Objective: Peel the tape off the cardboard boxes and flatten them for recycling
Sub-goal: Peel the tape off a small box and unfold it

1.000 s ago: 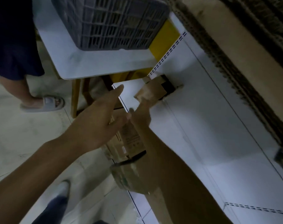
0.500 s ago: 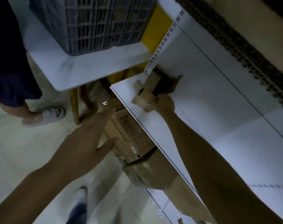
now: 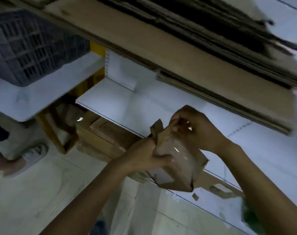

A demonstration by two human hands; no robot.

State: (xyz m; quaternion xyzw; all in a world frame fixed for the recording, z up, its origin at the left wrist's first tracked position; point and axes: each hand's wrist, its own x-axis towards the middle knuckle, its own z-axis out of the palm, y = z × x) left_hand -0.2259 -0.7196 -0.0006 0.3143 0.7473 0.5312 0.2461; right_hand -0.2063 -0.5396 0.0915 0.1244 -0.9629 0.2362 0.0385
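1. The step in hand is judged to be peeling the tape [image 3: 179, 152] from the small box [image 3: 176, 170]. The box is held in the air in front of the white shelf [image 3: 120, 106], near its front edge.
2. The tape is best lifted at a free end by the top flaps [image 3: 158, 129] and drawn back low along the card, so that it comes off in one strip.
3. The box should be braced against the pull, without its walls being crushed before the seams are freed.
4. The left hand [image 3: 144, 156] is curled round the box's left side, with the thumb laid across the taped face.
5. The right hand [image 3: 202, 133] is closed in a pinch at the box's top edge; whether tape or flap is pinched cannot be told.
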